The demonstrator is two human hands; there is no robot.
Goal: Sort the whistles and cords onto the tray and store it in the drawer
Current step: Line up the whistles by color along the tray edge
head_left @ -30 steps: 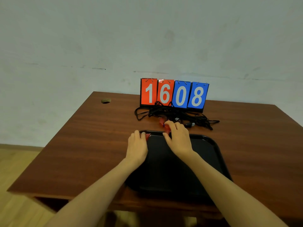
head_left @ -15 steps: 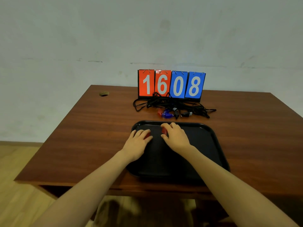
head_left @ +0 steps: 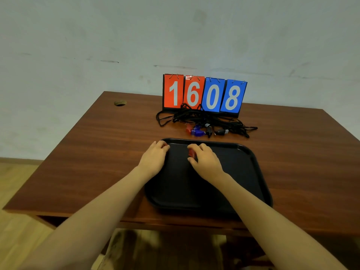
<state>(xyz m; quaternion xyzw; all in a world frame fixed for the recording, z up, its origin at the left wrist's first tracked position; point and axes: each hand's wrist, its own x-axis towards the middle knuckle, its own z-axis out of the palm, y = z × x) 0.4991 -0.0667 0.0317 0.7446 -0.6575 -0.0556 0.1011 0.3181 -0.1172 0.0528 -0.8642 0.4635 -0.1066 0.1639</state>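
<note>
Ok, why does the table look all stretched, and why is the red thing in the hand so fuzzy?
Head view: the wide lens splays the table edges and stretches the forearms near the bottom. Head view: the red whistle in the right hand is small, softly blurred and half hidden by fingers. Head view: dim, even light leaves the black tray nearly glare-free.

Right hand (head_left: 204,162) carried red whistle (head_left: 191,152) back over tray (head_left: 253,152).

Two arms are showing, both running bare from the bottom frame edge to the wrist: left forearm (head_left: 109,207), right forearm (head_left: 263,211). Left hand (head_left: 155,154) and right hand (head_left: 204,160) are going uncovered too. Fingertips are blurring slightly; nail detail is not reading.
</note>
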